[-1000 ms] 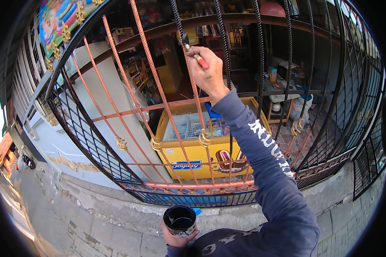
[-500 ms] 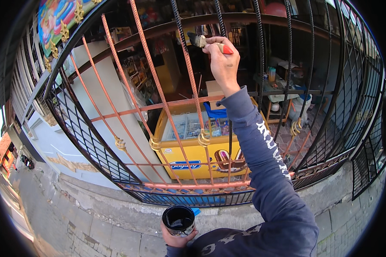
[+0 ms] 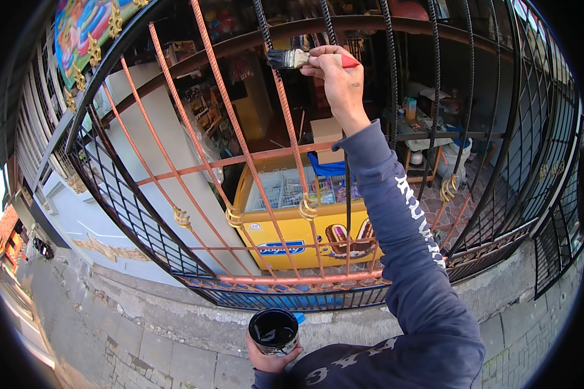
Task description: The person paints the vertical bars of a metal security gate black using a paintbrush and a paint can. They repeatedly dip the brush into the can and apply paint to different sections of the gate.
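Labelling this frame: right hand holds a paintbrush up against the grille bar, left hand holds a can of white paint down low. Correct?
Not quite. The head view shows the can in the left hand holds black paint, not white. The rest stands: the right hand holds the paintbrush up against a grille bar.

yellow chest freezer (image 3: 305,227), cardboard box (image 3: 328,133), cluttered table (image 3: 428,129)

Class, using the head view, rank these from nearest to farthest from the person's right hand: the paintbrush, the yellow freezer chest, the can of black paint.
1. paintbrush: gripped in the right hand, up top.
2. yellow freezer chest: behind the bars, mid-picture.
3. can of black paint: in the left hand, bottom.
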### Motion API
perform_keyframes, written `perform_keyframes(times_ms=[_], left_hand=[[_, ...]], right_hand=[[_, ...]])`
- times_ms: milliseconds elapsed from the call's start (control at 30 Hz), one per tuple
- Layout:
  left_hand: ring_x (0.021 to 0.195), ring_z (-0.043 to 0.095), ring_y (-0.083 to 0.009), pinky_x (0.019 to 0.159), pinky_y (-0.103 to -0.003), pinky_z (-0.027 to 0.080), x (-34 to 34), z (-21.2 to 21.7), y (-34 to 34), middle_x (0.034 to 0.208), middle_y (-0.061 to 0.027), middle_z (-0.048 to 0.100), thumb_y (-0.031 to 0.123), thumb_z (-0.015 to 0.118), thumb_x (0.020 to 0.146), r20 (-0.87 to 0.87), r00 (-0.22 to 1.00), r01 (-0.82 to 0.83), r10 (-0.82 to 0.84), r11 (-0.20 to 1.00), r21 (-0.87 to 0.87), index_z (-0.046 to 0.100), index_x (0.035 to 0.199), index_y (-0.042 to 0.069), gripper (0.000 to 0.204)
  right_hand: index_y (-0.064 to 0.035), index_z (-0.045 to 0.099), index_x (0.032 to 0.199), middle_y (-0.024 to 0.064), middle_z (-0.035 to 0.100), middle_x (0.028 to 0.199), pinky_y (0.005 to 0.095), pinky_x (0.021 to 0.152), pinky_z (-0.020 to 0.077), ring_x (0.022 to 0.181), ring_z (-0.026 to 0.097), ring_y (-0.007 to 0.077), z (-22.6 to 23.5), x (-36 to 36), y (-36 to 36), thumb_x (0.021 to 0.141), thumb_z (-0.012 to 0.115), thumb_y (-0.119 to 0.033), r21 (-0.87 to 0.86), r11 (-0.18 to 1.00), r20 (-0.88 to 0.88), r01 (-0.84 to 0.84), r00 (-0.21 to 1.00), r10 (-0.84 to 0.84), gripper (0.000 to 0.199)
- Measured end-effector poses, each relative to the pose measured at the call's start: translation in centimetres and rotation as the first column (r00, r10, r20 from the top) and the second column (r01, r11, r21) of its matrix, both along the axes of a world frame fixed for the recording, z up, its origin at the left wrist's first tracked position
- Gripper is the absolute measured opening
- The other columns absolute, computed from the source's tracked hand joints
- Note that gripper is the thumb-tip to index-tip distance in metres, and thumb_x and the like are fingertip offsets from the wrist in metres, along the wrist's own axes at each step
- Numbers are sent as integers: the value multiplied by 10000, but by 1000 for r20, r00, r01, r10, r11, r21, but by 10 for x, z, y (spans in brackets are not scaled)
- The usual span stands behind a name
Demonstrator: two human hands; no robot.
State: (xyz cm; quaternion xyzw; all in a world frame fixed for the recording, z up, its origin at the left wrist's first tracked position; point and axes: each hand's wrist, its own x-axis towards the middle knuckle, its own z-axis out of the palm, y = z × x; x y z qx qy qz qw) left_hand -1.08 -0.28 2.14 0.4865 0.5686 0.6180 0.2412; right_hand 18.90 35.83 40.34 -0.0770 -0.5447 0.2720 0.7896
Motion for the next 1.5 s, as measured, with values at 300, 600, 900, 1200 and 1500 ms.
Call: perform_keyframes(times_ms=[300,600,900,1200,1500], left_hand=[[1057,676,-234,932,-398,562,-4,-7,-8,1183,-118,654,56,1006,488,35,999,4,-5,1000,13,430,1328,16,1019],[1088,659,-236,948,-400,549,-9,-16,-7,1206,-122,631,114,1030,473,-6,1000,-22,22,1000,22,425,1327,19,1051],[1100,655,-231,972,-388,531,-3,-5,-4,1213,-113,627,133,1032,467,-102,995,-15,13,1000,-20,422,1342,19,1072],[1117,649,-243,974,-394,530,-9,-14,-8,1227,-126,624,161,1031,467,-65,998,-21,20,1000,-15,414,1359,11,1095],[1079,672,-241,941,-398,556,-10,-13,-10,1185,-123,648,86,1016,499,-49,999,-22,23,1000,12,415,1330,17,1028]], right_hand=[[79,654,1019,156,703,946,316,726,629,766,734,233,-19,5,16,917,588,-18,-49,986,-120,-157,981,150,155],[46,695,926,96,735,855,270,729,562,773,706,142,-40,-3,4,861,624,-18,-8,1000,33,8,999,-8,115],[10,708,908,89,728,777,278,679,525,711,667,97,-51,-14,-15,844,639,-64,177,942,192,287,928,-319,119],[23,711,933,77,741,832,259,710,546,746,694,115,-45,4,2,859,619,-34,-24,997,1,67,998,-67,132],[42,703,924,66,737,842,262,725,555,760,703,124,-47,8,6,864,615,-25,-12,999,-140,48,989,-50,126]])
